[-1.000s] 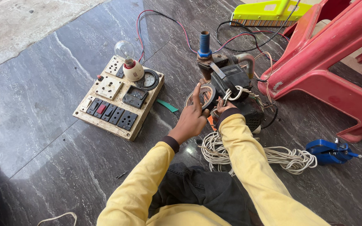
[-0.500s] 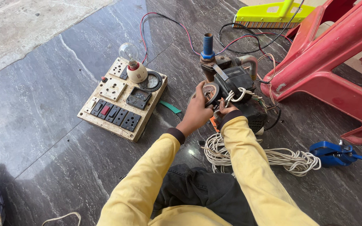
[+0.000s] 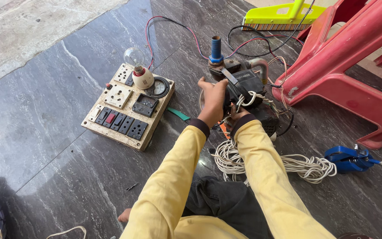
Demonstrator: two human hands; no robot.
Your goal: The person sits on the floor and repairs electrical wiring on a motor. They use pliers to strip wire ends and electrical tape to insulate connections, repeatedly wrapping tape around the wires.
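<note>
A dark water pump motor [image 3: 248, 86] sits on the stone floor, with a blue pipe stub [image 3: 216, 49] standing behind it. My left hand [image 3: 212, 101] grips the pump's left side, fingers curled over its round end. My right hand [image 3: 235, 116] is mostly hidden behind the left one and my yellow sleeve; it rests against the pump's front among white wires [image 3: 249, 98]. Whether it grips anything I cannot tell. Red and black leads [image 3: 177, 24] run from the pump area toward a test board [image 3: 129, 106] with switches, sockets, meters and a clear bulb [image 3: 133, 56].
A coil of white cable [image 3: 297, 164] lies right of my arms beside a blue clamp tool [image 3: 348, 158]. A red plastic chair [image 3: 345, 66] lies tipped at the right. A yellow-green broom head [image 3: 279, 17] is at the top. A green strip [image 3: 178, 114] lies by the board.
My left hand has moved up from the wires near the pump's front onto its left end. The view has shifted slightly closer.
</note>
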